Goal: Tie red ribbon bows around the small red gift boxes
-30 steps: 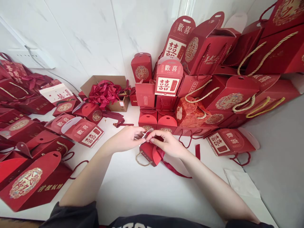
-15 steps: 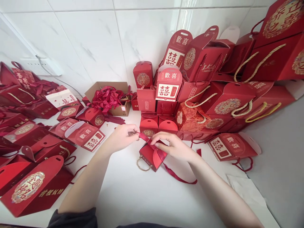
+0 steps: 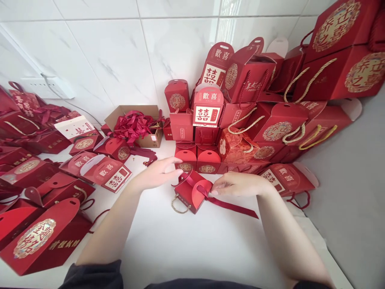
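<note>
A small red box (image 3: 188, 192) with a beige rope handle lies tilted on the white table. A dark red ribbon (image 3: 236, 206) crosses its top, and one long end stretches to the right over the table. My left hand (image 3: 161, 172) is at the box's upper left, fingers apart, with nothing visibly held. At the box's right side my right hand (image 3: 236, 184) pinches the ribbon near the round flap, its fingertips close together.
Stacked red gift boxes (image 3: 279, 124) rise behind and to the right. More red boxes (image 3: 45, 233) crowd the left side. A cardboard box (image 3: 156, 140) heaped with red ribbons stands against the tiled wall.
My left hand has let go of the ribbon and opened. My right hand has moved off the box's top to its right side, and the ribbon's long end now lies straighter.
</note>
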The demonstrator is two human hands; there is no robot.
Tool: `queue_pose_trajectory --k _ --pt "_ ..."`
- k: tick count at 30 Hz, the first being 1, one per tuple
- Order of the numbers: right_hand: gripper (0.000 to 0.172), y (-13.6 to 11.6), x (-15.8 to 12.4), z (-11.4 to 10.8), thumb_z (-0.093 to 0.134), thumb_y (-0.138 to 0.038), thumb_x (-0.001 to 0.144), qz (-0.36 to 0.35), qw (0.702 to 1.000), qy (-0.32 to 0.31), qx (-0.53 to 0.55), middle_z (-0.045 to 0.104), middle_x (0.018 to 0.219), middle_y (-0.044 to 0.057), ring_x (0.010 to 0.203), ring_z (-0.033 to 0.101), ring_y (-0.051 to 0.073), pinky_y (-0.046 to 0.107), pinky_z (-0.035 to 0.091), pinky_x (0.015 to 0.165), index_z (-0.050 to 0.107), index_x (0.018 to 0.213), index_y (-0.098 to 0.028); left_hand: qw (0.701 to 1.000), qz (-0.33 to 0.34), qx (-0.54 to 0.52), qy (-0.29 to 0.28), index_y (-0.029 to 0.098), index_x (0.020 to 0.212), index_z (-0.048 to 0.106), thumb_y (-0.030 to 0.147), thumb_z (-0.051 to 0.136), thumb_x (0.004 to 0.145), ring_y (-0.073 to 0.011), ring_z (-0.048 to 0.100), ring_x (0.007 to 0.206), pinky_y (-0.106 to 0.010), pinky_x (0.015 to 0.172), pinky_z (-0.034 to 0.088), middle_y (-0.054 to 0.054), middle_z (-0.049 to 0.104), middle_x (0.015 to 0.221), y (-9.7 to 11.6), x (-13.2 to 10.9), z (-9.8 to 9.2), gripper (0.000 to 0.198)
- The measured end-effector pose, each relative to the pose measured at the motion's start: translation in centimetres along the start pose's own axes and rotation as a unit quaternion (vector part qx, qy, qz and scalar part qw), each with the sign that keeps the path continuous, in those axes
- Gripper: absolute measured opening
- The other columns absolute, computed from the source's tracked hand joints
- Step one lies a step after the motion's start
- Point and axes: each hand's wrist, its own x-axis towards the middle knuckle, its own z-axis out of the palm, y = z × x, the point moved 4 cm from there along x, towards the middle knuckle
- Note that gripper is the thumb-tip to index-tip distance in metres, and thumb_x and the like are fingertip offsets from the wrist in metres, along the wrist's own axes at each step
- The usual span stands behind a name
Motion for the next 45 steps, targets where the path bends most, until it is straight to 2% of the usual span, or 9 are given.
queue_pose_trajectory --k 3,7,12,17,21,29,36,41,45 --pt "0.042 0.7 1.1 1.2 0.054 -0.057 0.086 0.005 0.996 -0.088 -0.019 0.066 0.073 -0.001 0.064 0.056 0.015 0.024 0.041 0.060 0.072 0.081 -0.020 0.995 0.029 -0.054 -0.077 0.025 0.118 0.054 0.049 0.070 0.072 -0.0209 0.058 0.111 -0.030 0.090 0.047 -0.005 0.062 0.117 1.3 0.8 2.6 0.054" --pt "0.047 1.8 2.4 1.7 0.049 -0.061 0.087 0.012 0.994 -0.104 -0.013 0.058 0.070 -0.003 0.061 0.048 0.012 0.024 0.037 0.058 0.067 0.076 -0.019 0.997 -0.015 -0.047 -0.063 0.022 0.101 0.051 0.047 0.077 0.062 -0.0143 0.053 0.071 -0.025 0.061 0.043 0.002 0.056 0.083 0.5 1.1 3.7 0.053" --pt "0.050 2.8 3.7 3.0 0.046 -0.060 0.091 -0.013 0.982 -0.179 0.060 0.059 0.074 -0.001 0.069 0.050 0.013 0.025 0.041 0.068 0.068 0.084 -0.016 0.990 -0.033 -0.077 -0.116 0.022 0.093 0.050 0.048 0.078 0.062 -0.0088 0.036 0.052 -0.022 0.050 0.029 0.009 0.040 0.063 -0.2 1.0 3.5 0.050" --pt "0.048 4.1 4.1 3.7 0.053 -0.055 0.090 -0.010 0.951 -0.246 0.187 0.055 0.062 -0.002 0.059 0.050 0.010 0.025 0.043 0.068 0.071 0.099 -0.012 0.972 -0.007 -0.144 -0.184 0.020 0.099 0.057 0.045 0.064 0.080 -0.0114 0.049 0.063 -0.023 0.061 0.038 0.004 0.055 0.068 -0.1 0.7 1.7 0.032" --pt "0.038 4.4 3.3 2.0 0.061 -0.047 0.088 -0.008 0.960 -0.191 0.203 0.044 0.055 -0.006 0.051 0.038 0.007 0.021 0.035 0.053 0.071 0.091 -0.010 0.968 -0.009 -0.167 -0.186 0.020 0.102 0.060 0.042 0.059 0.085 -0.0117 0.052 0.063 -0.024 0.064 0.043 0.001 0.059 0.071 -0.7 0.0 -0.3 0.028" --pt "0.034 2.4 1.6 -0.1 0.067 -0.043 0.084 0.003 0.975 -0.108 0.196 0.056 0.073 -0.003 0.061 0.053 0.009 0.023 0.046 0.061 0.060 0.104 -0.016 0.979 -0.080 -0.105 -0.155 0.023 0.101 0.066 0.047 0.065 0.078 -0.0091 0.034 0.046 -0.019 0.039 0.024 0.006 0.032 0.052 -2.9 -1.1 -2.7 0.033" --pt "0.041 1.0 -0.2 -1.9 0.053 -0.053 0.089 0.046 0.995 -0.009 0.084 0.063 0.093 0.002 0.063 0.056 0.011 0.020 0.044 0.047 0.063 0.118 -0.026 0.968 -0.140 -0.037 -0.203 0.020 0.076 0.074 0.054 0.065 0.076 -0.0093 0.034 0.041 -0.021 0.037 0.023 0.001 0.040 0.048 -4.2 -2.2 -3.7 0.034" --pt "0.034 0.1 -1.9 -2.6 0.058 -0.045 0.089 0.019 0.997 0.011 0.074 0.063 0.075 -0.001 0.062 0.059 0.013 0.025 0.048 0.056 0.064 0.116 -0.025 0.972 -0.089 -0.052 -0.211 0.018 0.062 0.071 0.052 0.064 0.078 -0.0083 0.036 0.041 -0.021 0.038 0.025 -0.001 0.048 0.048 -4.2 -2.0 -3.9 0.038" --pt "0.030 -1.0 -3.0 -3.3 0.061 -0.043 0.087 -0.005 0.989 0.091 0.113 0.064 0.074 0.000 0.061 0.059 0.014 0.026 0.048 0.056 0.064 0.109 -0.022 0.977 -0.003 -0.131 -0.170 0.016 0.059 0.073 0.045 0.065 0.080 -0.0139 0.057 0.062 -0.022 0.052 0.043 -0.008 0.067 0.072 -3.3 -1.4 -3.8 0.036"
